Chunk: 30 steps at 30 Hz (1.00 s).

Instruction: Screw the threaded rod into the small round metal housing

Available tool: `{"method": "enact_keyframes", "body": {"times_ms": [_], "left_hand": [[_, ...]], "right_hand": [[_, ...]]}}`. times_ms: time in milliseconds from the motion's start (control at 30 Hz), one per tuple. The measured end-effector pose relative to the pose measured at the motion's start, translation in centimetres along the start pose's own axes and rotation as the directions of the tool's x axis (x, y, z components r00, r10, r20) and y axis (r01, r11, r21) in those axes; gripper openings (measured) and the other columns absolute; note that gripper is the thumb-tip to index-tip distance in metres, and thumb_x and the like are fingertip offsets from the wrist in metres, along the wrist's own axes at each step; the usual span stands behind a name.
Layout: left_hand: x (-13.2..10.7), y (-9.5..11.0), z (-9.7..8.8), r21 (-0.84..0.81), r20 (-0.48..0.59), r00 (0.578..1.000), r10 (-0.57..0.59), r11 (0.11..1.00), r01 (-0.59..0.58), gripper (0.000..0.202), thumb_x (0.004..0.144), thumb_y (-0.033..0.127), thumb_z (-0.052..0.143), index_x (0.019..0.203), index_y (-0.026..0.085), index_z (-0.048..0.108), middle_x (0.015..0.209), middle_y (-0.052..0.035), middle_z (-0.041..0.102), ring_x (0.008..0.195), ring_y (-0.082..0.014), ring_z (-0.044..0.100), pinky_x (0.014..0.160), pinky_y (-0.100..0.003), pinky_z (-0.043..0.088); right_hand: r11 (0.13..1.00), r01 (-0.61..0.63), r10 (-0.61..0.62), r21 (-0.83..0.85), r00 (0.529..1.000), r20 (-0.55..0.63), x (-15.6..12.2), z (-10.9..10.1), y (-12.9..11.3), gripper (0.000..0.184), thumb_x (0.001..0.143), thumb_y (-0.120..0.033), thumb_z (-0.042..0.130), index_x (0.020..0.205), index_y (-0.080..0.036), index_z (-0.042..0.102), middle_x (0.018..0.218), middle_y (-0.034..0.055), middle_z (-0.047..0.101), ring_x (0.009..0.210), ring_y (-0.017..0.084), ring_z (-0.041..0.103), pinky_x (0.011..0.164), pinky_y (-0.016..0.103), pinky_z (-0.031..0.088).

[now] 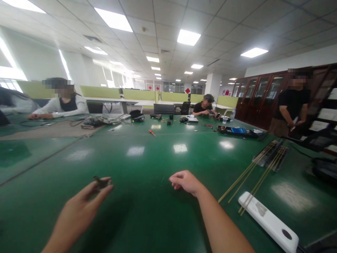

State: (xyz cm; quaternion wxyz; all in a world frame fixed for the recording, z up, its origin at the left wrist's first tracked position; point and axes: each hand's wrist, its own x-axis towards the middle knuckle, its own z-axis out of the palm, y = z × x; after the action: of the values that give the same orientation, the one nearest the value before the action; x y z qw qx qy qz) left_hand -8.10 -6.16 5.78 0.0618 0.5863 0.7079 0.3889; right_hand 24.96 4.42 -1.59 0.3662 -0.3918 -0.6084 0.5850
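My left hand point(85, 202) is raised above the green table point(147, 218) at the lower left. Between its thumb and fingers is a small dark object with a short stub point(100, 182); its kind is too blurred to tell. My right hand point(185, 182) is just right of the middle, thumb and forefinger pressed together and the other fingers curled. Whatever it may pinch is too small or hidden to make out. A faint thin line shows on or over the tabletop left of those fingertips. The two hands are well apart.
Right of my forearm lie a white elongated device point(268, 221) and several thin yellow rods point(247, 175). An orange screwdriver point(152, 133) lies farther off. Cables, a dark case point(137, 115) and a black tray with blue packets point(238, 130) line the far side. Several people are around the table.
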Motion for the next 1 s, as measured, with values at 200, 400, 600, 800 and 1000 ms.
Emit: {"method": "enact_keyframes", "body": {"times_ms": [200, 400, 600, 800, 1000], "left_hand": [[2.7, 5.7, 9.9, -0.257, 0.221, 0.921, 0.320, 0.930, -0.262, 0.051, 0.079, 0.056, 0.060, 0.110, 0.017, 0.071, 0.099, -0.0082, 0.073, 0.084, -0.0244, 0.068, 0.081, -0.035, 0.056], [2.7, 3.9, 12.7, -0.199, 0.148, 0.904, 0.400, 0.908, -0.369, 0.043, 0.077, 0.045, 0.069, 0.110, 0.018, 0.068, 0.103, -0.0083, 0.072, 0.092, -0.0245, 0.068, 0.087, -0.035, 0.054], [2.5, 3.3, 12.7, -0.210, 0.151, 0.812, 0.564, 0.821, -0.531, 0.028, 0.080, 0.036, 0.069, 0.103, 0.021, 0.069, 0.098, -0.0060, 0.067, 0.090, -0.0213, 0.064, 0.083, -0.032, 0.052], [1.5, 3.8, 13.3, -0.282, 0.143, 0.764, 0.630, 0.765, -0.578, 0.027, 0.082, 0.032, 0.071, 0.106, 0.022, 0.067, 0.099, -0.0044, 0.066, 0.090, -0.0187, 0.063, 0.082, -0.029, 0.051], [1.1, 4.1, 13.2, -0.325, 0.118, 0.749, 0.652, 0.738, -0.592, 0.025, 0.081, 0.028, 0.073, 0.104, 0.020, 0.066, 0.096, -0.0041, 0.068, 0.087, -0.0182, 0.065, 0.080, -0.028, 0.051]], "right_hand": [[0.966, 0.077, -0.119, -0.246, 0.980, -0.160, 0.3, 0.0, -0.2, 0.035, 0.076, -0.030, 0.071, 0.106, -0.013, 0.070, 0.077, 0.0030, 0.066, 0.062, 0.012, 0.058, 0.061, 0.026, 0.046], [0.864, 0.208, -0.287, -0.458, 0.952, -0.108, -0.3, 0.6, -0.3, 0.066, 0.071, -0.023, 0.073, 0.134, -0.023, 0.052, 0.105, 0.0047, 0.065, 0.071, 0.012, 0.059, 0.067, 0.027, 0.048], [0.772, 0.294, -0.384, -0.564, 0.922, -0.045, -1.1, 1.8, -0.9, 0.064, 0.070, -0.025, 0.075, 0.131, -0.024, 0.053, 0.108, 0.0040, 0.064, 0.082, 0.015, 0.060, 0.076, 0.030, 0.050], [0.727, 0.351, -0.437, -0.591, 0.899, -0.003, -1.5, 2.1, -1.4, 0.047, 0.071, -0.024, 0.074, 0.117, -0.020, 0.063, 0.099, 0.0041, 0.067, 0.081, 0.017, 0.063, 0.075, 0.030, 0.051], [0.688, 0.369, -0.450, -0.625, 0.892, 0.031, -1.6, 2.2, -1.8, 0.035, 0.073, -0.023, 0.072, 0.108, -0.020, 0.068, 0.098, 0.0044, 0.071, 0.083, 0.018, 0.065, 0.076, 0.029, 0.051]]}}
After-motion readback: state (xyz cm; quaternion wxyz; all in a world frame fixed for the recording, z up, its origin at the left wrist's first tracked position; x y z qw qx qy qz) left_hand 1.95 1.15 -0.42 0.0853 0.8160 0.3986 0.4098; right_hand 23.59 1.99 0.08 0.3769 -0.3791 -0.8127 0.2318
